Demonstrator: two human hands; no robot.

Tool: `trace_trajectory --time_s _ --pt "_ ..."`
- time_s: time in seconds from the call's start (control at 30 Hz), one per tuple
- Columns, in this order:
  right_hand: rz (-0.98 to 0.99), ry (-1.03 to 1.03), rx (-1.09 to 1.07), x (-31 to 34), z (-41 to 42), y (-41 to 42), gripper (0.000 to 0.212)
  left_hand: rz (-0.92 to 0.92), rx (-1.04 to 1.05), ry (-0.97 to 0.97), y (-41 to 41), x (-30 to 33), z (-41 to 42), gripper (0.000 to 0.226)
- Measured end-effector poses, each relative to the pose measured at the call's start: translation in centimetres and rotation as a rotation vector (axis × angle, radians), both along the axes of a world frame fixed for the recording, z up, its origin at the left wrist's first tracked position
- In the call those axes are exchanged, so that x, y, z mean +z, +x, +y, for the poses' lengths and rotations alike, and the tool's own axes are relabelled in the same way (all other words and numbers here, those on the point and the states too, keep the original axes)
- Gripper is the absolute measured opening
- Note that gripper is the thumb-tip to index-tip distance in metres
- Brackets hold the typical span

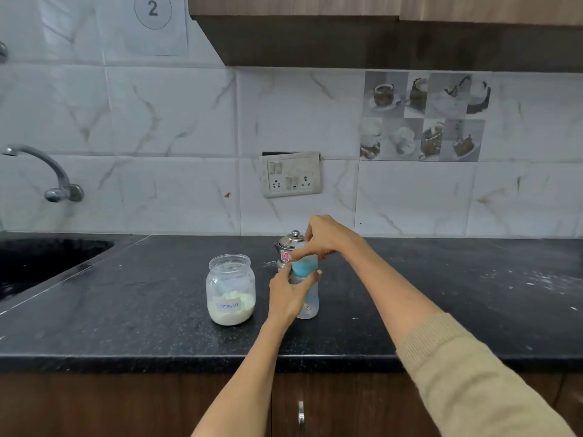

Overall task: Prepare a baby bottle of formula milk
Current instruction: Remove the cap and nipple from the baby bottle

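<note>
A clear baby bottle (310, 302) with a blue collar stands upright on the black counter (441, 294). My left hand (288, 294) is wrapped around its body. My right hand (325, 236) grips the bottle's top, a clear cap over the blue collar (304, 264). To the left stands an open glass jar (230, 290) labelled "Formula", holding pale powder and a scoop. Right behind the bottle, a small steel pot with a knobbed lid (290, 242) is partly hidden by my hands.
A black sink (41, 263) lies at the far left under a wall tap (47, 171). A switch and socket plate (291, 175) hangs on the tiled wall. White powder is scattered on the counter at right (536, 282). Wooden cabinet doors sit below the counter edge.
</note>
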State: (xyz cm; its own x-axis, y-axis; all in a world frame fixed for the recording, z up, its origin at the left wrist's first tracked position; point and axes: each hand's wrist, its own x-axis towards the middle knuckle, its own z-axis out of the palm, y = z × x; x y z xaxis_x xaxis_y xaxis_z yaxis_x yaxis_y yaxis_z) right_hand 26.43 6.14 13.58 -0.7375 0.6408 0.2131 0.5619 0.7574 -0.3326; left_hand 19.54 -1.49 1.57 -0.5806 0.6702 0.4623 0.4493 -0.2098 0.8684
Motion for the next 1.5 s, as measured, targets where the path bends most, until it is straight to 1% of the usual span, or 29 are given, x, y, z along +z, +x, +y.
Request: trace_trajectory --time_s 0.1,0.2,0.27,0.33,0.4,0.43,0.47,0.57,0.67,0.77,0.9,1.03,1.1,1.17,1.23,1.37,1.43,1.5 --pt "-0.091 -0.018 0.078 0.4 0.7 0.0 0.045 0.007 -0.014 0.020 -0.1 0.0 0.0 0.021" --pt "-0.227 -0.073 0.144 1.5 1.1 0.2 0.051 -0.010 -0.041 0.027 -0.1 0.0 -0.2 0.022" --pt "-0.308 -0.071 0.168 2.1 1.2 -0.2 0.053 -0.017 -0.047 0.030 -0.2 0.0 -0.1 0.023" --pt "-0.373 -0.046 0.127 2.1 1.1 -0.7 0.056 -0.025 -0.051 0.037 -0.3 0.0 -0.1 0.025" --pt "-0.457 -0.005 0.041 1.7 0.7 -1.2 0.066 -0.039 -0.051 0.042 -0.3 -0.1 -0.1 0.027" --pt "-0.485 0.010 0.016 1.5 0.4 -1.5 0.066 -0.040 -0.049 0.048 -0.3 -0.1 -0.1 0.025" --pt "-0.494 0.017 0.011 1.4 0.3 -1.7 0.062 -0.040 -0.054 0.053 -0.4 -0.1 -0.1 0.023" --pt "-0.527 -0.027 0.056 2.0 0.4 -2.0 0.050 -0.045 -0.077 0.066 -0.4 -0.2 0.0 0.021" --pt "-0.575 -0.077 0.105 2.8 0.2 -2.1 0.052 -0.045 -0.081 0.066 -0.4 -0.2 0.1 0.020" --pt "-0.642 -0.014 0.159 3.3 -0.2 -2.2 0.058 -0.030 -0.074 0.069 -0.5 -0.4 0.2 0.016" --pt "-0.659 0.081 0.213 3.4 -0.1 -2.2 0.060 -0.045 -0.097 0.068 -0.6 -0.4 0.2 0.018" --pt "-0.640 0.039 0.233 3.4 0.0 -1.8 0.057 -0.055 -0.108 0.071 -0.5 -0.4 0.2 0.020" --pt "-0.586 -0.053 0.175 3.3 0.1 -2.0 0.060 -0.061 -0.093 0.077 -0.5 -0.5 0.2 0.023" --pt "-0.578 -0.067 0.069 3.1 0.2 -2.4 0.071 -0.068 -0.084 0.086 -0.6 -0.5 0.2 0.024" --pt "-0.606 -0.068 0.025 3.0 0.2 -2.7 0.064 -0.063 -0.094 0.089 -0.6 -0.6 0.4 0.025" --pt "-0.616 -0.106 0.082 3.4 -0.2 -2.6 0.056 -0.059 -0.094 0.081 -0.7 -0.7 0.5 0.027" --pt "-0.649 -0.032 0.152 4.2 -0.3 -2.4 0.055 -0.049 -0.090 0.075 -0.8 -0.8 0.5 0.022" --pt "-0.657 0.080 0.198 5.2 -0.6 -2.3 0.056 -0.036 -0.091 0.062 -0.8 -0.7 0.4 0.024"
